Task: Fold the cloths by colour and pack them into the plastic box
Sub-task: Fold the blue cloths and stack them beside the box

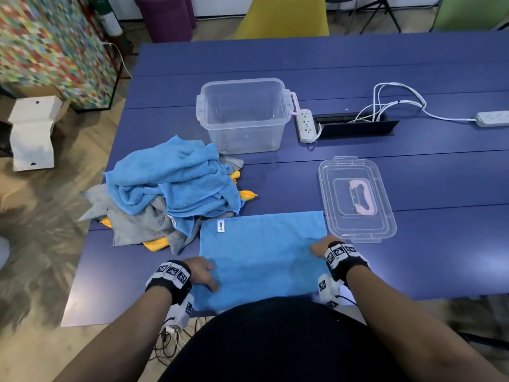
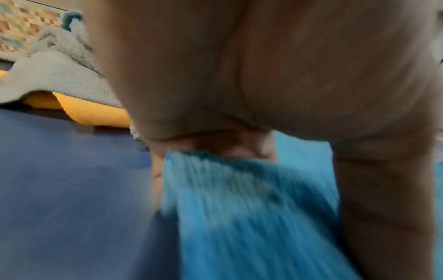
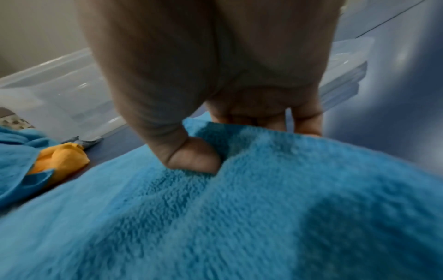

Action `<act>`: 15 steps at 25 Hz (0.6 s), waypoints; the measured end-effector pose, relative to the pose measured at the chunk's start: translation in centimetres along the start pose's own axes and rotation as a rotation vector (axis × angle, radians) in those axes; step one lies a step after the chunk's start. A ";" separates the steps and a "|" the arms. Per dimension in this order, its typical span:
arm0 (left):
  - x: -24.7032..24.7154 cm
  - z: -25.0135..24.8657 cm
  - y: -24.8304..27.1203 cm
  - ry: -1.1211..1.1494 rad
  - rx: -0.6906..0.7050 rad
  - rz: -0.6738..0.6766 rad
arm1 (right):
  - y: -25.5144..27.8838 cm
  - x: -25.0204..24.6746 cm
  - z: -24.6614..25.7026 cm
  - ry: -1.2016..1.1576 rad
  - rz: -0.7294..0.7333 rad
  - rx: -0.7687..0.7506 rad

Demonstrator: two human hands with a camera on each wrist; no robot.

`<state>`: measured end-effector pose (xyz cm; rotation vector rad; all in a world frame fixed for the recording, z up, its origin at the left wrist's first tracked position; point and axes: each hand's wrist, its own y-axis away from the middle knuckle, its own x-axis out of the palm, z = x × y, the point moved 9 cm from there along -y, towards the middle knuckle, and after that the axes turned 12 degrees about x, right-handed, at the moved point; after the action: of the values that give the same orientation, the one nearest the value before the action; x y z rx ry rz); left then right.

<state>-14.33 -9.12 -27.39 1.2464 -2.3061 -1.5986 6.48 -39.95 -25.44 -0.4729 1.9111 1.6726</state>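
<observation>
A blue cloth (image 1: 261, 249) lies spread flat on the table's near edge. My left hand (image 1: 205, 274) grips its left edge, fingers curled under the fabric (image 2: 239, 199). At the cloth's right edge my right hand (image 1: 321, 248) pinches it, thumb on top (image 3: 194, 161) and fingers beneath. A heap of blue, grey and orange cloths (image 1: 170, 188) sits left of centre. The clear plastic box (image 1: 242, 114) stands open behind the heap, with nothing in it. Its lid (image 1: 356, 199) with a pink handle lies flat to the right.
Behind the box a white power strip (image 1: 305, 125) lies by a black cable slot (image 1: 358, 125) with white cords. Another strip (image 1: 493, 118) is at the far right. Chairs stand beyond the blue table (image 1: 413, 78). A patterned panel stands on the floor at the left.
</observation>
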 end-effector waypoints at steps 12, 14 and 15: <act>-4.2 3.4 -1.0 0.851 -0.132 -0.863 | -1.1 -1.5 -3.4 -0.692 -0.221 -0.032; -4.0 3.6 -0.8 0.938 -0.156 -0.890 | -0.7 -1.7 -2.5 -0.725 -0.234 -0.095; -4.5 3.5 -0.5 1.004 -0.115 -0.948 | -0.5 -1.9 -2.2 -0.752 -0.241 -0.123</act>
<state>-12.70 -3.69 -27.74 2.4990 -1.0130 -0.7614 7.87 -42.35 -24.50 -0.0800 1.1620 1.5166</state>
